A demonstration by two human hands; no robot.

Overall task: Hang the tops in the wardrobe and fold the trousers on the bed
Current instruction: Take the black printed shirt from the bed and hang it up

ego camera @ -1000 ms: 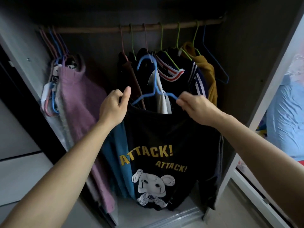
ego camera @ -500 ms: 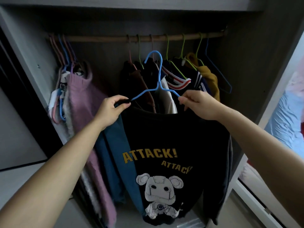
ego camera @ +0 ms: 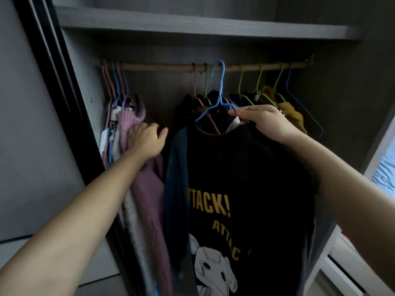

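Inside the wardrobe (ego camera: 192,24), right hand (ego camera: 267,122) grips hanger (ego camera: 220,90) bearing black top (ego camera: 245,167).

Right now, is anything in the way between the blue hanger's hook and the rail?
Nothing visible. The blue hanger has its hook at the rail, in the gap between two green hangers. The right hand holds it with the black top; the left hand presses the purple top aside.

Wooden rail (ego camera: 160,66) under grey shelf (ego camera: 192,24), hangers bunched at its left end with pink top (ego camera: 130,116), mustard top (ego camera: 292,116) far right, blue hanger (ego camera: 219,101) hook at mid-rail.
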